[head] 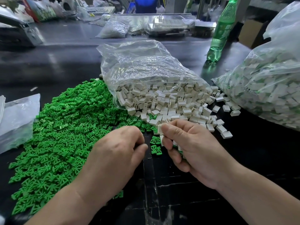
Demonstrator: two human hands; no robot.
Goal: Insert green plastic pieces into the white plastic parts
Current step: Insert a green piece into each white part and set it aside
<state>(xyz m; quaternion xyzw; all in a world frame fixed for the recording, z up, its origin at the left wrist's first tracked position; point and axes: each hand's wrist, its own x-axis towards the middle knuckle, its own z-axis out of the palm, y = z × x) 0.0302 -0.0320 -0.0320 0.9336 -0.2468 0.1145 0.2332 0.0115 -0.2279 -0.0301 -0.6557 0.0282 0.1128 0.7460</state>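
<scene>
A wide heap of small green plastic pieces (65, 127) covers the dark table on the left. White plastic parts (170, 101) spill from an open clear bag (142, 65) in the middle. My right hand (191, 146) pinches a white part (159, 128) between thumb and forefinger, with more white parts cupped under its curled fingers. My left hand (118, 153) lies at the edge of the green heap with fingers curled; what they hold is hidden. Two loose green pieces (155, 146) lie between my hands.
A large tied bag of white and green parts (267, 82) stands at the right. A green bottle (222, 30) stands behind it. A flat clear bag (16, 120) lies at the left. More bags and trays crowd the back of the table (65, 65).
</scene>
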